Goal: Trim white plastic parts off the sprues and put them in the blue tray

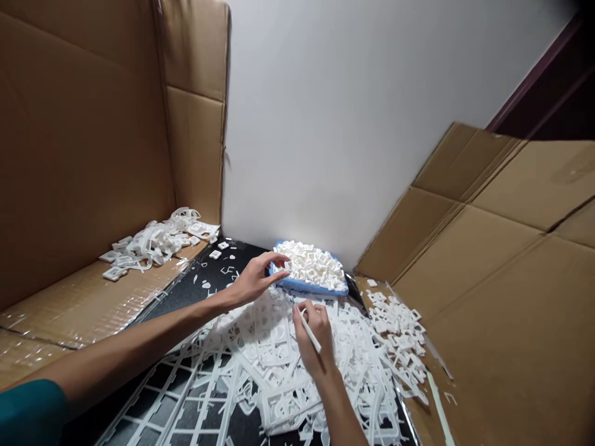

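My left hand reaches to the left end of a blue tray, its thumb and fingers apart with nothing visibly held. Small white plastic pieces are heaped in that tray. Closer to me, my right hand is closed around a slim white pen-like stick, which slants across the fingers. Its far tip is hard to make out. Below and around both hands spreads a pile of white plastic frames and cut-outs.
Long white lattice strips lie at the front left over a black surface. More white scraps are piled on cardboard at the left, and others at the right. Cardboard walls and a pale wall enclose the area.
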{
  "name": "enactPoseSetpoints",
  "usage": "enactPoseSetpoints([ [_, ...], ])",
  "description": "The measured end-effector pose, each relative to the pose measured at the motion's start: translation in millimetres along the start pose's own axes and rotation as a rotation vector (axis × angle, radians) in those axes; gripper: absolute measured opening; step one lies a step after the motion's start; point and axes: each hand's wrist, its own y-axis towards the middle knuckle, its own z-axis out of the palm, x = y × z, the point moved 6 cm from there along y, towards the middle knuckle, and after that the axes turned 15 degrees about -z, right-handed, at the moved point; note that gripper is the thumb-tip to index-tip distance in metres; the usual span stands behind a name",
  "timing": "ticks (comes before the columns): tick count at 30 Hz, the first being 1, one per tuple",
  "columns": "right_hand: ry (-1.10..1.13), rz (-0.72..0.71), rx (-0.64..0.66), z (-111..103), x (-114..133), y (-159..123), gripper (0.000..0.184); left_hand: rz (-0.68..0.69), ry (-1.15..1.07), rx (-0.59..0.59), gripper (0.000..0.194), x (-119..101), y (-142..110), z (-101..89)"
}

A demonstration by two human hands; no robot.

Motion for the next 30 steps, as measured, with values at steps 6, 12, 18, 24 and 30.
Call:
enactPoseSetpoints([
  [6,0.04,-0.033,-0.022,1,6,1,0.023,0.028,0.165,-0.117,0.028,3,60,-0.1],
  [12,0.059,-0.007,-0.041,-3,8,1,0.023,0.025,0.237,-0.08,0.025,4,78,0.1],
  [18,0.055,-0.01,-0.02,0,7,2,0.023,0.033,0.214,0.03,0.028,-3,89,12.9],
  [24,0.05,-0.009,-0.006,-1,6,2,0.023,0.041,0.11,-0.011,0.035,-14,69,4.6],
  [30,0.046,-0.057,-0.023,0,9,4,0.022,0.227,-0.201,0.022,0.032,-96,-7,-46.8],
])
